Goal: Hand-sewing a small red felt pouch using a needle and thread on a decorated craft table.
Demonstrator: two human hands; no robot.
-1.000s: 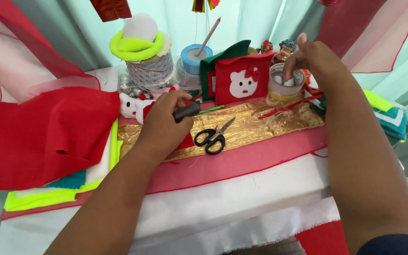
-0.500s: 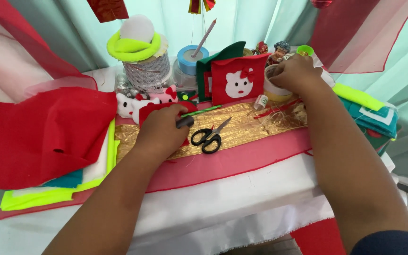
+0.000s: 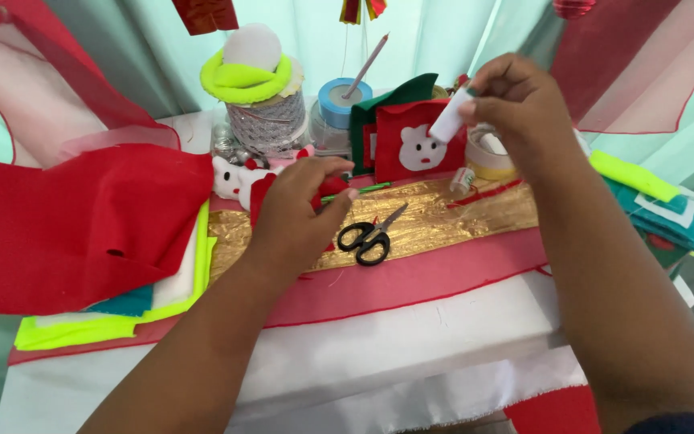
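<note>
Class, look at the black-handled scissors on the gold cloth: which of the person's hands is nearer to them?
Left. The left hand rests just left of the scissors, almost touching. The right hand is raised beyond them to the right, holding a small white tube.

A small white tube point(image 3: 449, 119), a glue container, is held raised in the fingers of the right hand point(image 3: 516, 100), just above and to the right of the red felt pouch point(image 3: 419, 145). A tiny bottle with a red-and-white label point(image 3: 462, 178) is seen lying just right of the pouch's lower corner. No signs or screens are shown.
</note>
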